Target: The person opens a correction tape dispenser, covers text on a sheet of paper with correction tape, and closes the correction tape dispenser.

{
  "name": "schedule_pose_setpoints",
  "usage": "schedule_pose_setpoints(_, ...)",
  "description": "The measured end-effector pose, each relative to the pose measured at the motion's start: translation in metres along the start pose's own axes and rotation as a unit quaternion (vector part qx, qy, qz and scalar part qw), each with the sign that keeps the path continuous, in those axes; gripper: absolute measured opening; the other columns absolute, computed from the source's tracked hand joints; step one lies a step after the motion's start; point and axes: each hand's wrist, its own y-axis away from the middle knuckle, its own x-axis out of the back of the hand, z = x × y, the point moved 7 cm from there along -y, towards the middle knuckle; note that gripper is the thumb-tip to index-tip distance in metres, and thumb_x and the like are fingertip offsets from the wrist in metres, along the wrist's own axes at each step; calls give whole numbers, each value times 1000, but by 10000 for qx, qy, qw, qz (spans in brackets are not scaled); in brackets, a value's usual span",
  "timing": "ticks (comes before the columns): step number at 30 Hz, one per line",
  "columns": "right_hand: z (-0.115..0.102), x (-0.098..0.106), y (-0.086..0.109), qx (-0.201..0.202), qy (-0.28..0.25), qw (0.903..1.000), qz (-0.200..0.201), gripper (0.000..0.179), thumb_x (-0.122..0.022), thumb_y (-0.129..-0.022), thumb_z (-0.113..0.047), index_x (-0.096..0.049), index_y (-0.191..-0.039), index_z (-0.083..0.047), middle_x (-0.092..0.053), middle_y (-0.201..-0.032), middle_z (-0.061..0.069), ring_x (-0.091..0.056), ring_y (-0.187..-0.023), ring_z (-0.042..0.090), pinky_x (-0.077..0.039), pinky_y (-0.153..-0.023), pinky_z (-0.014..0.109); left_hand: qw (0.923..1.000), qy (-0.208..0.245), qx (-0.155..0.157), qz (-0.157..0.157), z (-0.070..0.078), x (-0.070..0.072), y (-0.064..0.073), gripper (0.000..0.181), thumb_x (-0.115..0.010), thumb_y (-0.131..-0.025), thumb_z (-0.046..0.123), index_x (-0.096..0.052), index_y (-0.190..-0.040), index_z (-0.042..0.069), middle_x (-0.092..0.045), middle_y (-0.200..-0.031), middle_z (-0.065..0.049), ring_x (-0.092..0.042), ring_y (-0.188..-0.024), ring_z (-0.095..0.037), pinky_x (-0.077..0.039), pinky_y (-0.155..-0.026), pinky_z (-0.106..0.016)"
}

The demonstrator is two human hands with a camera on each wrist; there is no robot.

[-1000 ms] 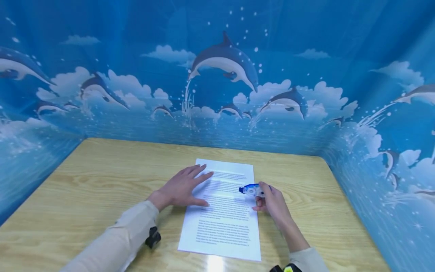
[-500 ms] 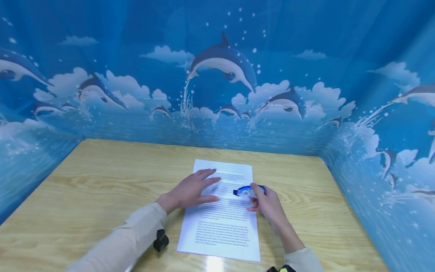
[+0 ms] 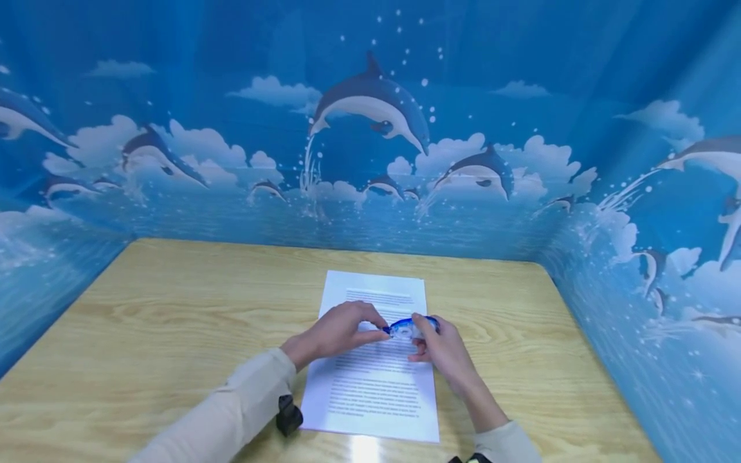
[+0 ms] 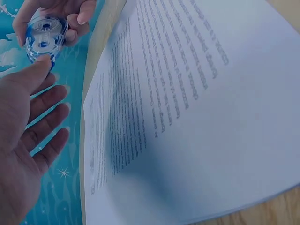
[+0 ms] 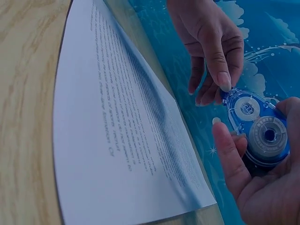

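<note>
A blue, see-through correction tape dispenser [image 5: 260, 126] with two round reels inside is held above the printed paper [image 3: 370, 399]. My right hand [image 3: 448, 354] grips its wide rear end between thumb and fingers. At the narrow front end, my left hand [image 3: 341, 328] pinches the blue tip between thumb and forefinger; its other fingers stay loosely extended in the left wrist view. Both hands hang over the middle of the sheet and cast a shadow on the text.
The paper lies on a light wood-grain table [image 3: 202, 308], apparently with another sheet under it. A blue curtain [image 3: 243, 218] printed with dolphins and clouds borders the table at the back and both sides. A black wrist mount [image 3: 289, 415] hangs below the left sleeve.
My left hand has moved right from over the paper's left side and taken hold of the dispenser's tip. My right hand has carried the correction tape dispenser slightly left.
</note>
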Motion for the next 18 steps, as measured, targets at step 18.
schedule_pose_setpoints(18,-6,-5,7,225,52,9997,24,49,-55,-95,-46,-59,-100,2,-58,-82,14,-64,-58,24,-57,-62,40,9981,618,74,-11,-6,-16,0,20,-69,-88,35,-74,-93,16,-68,-91,6,-63,-87,-12,-50,-79,-30)
